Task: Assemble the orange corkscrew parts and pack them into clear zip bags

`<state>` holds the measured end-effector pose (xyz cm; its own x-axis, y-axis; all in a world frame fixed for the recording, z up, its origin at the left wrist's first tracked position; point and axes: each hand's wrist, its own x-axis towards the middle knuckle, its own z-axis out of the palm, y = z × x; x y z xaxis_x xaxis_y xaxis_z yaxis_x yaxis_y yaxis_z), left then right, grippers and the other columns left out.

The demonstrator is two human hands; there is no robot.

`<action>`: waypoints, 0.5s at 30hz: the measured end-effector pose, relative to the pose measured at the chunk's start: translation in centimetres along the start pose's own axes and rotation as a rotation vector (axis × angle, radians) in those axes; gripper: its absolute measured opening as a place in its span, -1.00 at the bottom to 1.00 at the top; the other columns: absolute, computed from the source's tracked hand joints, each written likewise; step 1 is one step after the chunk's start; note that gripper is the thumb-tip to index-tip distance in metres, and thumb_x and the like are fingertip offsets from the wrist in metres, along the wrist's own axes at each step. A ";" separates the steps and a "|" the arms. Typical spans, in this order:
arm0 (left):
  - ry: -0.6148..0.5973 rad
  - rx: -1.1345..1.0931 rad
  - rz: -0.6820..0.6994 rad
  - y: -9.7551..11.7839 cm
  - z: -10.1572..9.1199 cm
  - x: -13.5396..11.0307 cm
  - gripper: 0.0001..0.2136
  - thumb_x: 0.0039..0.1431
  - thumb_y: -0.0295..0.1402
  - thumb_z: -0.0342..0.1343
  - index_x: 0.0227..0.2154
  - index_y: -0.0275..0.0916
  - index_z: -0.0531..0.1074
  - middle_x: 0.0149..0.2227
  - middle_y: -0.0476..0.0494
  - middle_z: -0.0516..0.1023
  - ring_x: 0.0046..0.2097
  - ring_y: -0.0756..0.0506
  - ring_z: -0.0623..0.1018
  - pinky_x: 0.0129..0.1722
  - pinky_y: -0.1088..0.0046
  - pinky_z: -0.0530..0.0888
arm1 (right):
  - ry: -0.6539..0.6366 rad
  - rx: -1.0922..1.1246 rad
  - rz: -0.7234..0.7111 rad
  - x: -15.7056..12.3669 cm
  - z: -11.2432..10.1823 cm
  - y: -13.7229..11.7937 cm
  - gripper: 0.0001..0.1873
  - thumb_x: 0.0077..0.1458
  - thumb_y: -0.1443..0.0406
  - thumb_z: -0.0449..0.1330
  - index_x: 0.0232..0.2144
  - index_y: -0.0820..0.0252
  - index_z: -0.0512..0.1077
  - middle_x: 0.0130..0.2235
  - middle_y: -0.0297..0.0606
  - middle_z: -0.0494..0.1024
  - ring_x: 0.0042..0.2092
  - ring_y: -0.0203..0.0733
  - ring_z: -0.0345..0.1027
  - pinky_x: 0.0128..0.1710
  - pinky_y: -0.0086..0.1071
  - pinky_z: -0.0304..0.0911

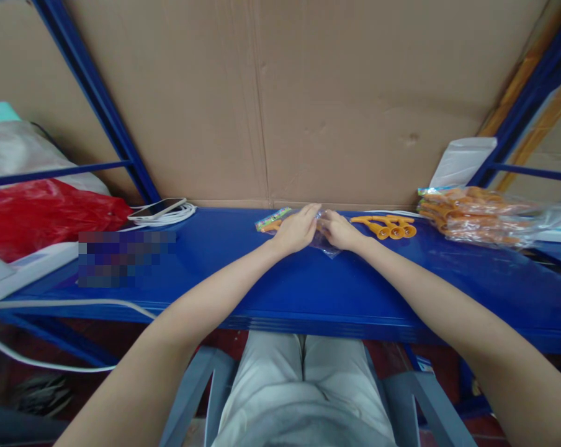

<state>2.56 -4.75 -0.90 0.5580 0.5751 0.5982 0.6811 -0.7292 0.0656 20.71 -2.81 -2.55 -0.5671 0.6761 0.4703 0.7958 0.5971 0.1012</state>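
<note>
A clear plastic bag (327,249) with a colourful header card (273,219) lies on the blue shelf, with something orange inside it. My left hand (299,231) rests over the bag's middle, its fingers fairly straight and the bag held under them. Curled fingers of my right hand (341,231) grip the bag close to the left fingertips. Both hands cover much of the bag, so its contents are partly hidden. Just right of my right hand, three orange toy trumpets (387,227) lie side by side, bells toward me.
Packed bags of orange toys (476,214) are piled at the right. A phone (158,209) lies on a coiled white cable (180,215) at the left, near a red plastic bag (52,214). Blue uprights (98,99) and a cardboard backing (262,99) bound the blue shelf (299,292).
</note>
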 end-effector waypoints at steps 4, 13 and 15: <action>-0.058 0.018 -0.205 -3.2 0.4 0.3 -0.56 0.18 -0.48 -0.12 0.13 -0.46 0.25 0.19 -0.39 0.34 0.24 -0.15 0.32 0.24 0.33 0.22 | -0.061 -0.010 0.011 -0.1 0.1 0.2 -0.61 0.14 0.45 0.01 -0.03 0.22 0.47 0.17 0.02 0.30 0.18 0.06 0.18 0.10 -0.01 0.17; -0.336 -0.032 -0.295 -4.6 0.4 0.4 -0.53 0.28 -0.24 -0.29 0.03 -0.33 0.42 0.17 -0.22 0.41 0.25 -0.18 0.30 0.24 0.32 0.20 | -0.152 0.027 -0.005 1.1 0.7 1.0 -0.65 0.21 0.43 -0.04 -0.14 0.25 0.53 -0.01 -0.03 0.39 -0.01 -0.12 0.35 0.05 -0.23 0.24; -0.340 -0.040 -0.291 -4.4 0.4 0.4 -0.51 0.29 -0.25 -0.31 0.06 -0.33 0.40 0.19 -0.20 0.38 0.28 -0.17 0.26 0.25 0.34 0.17 | -0.185 -0.003 0.014 1.5 0.7 1.0 -0.64 0.23 0.40 -0.05 -0.13 0.25 0.53 -0.07 -0.02 0.39 -0.07 -0.11 0.36 0.00 -0.21 0.26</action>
<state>0.00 -1.19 -1.26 0.4748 0.8425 0.2544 0.8176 -0.5292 0.2269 20.47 -0.87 -2.35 -0.5851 0.7524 0.3025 0.8044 0.5859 0.0986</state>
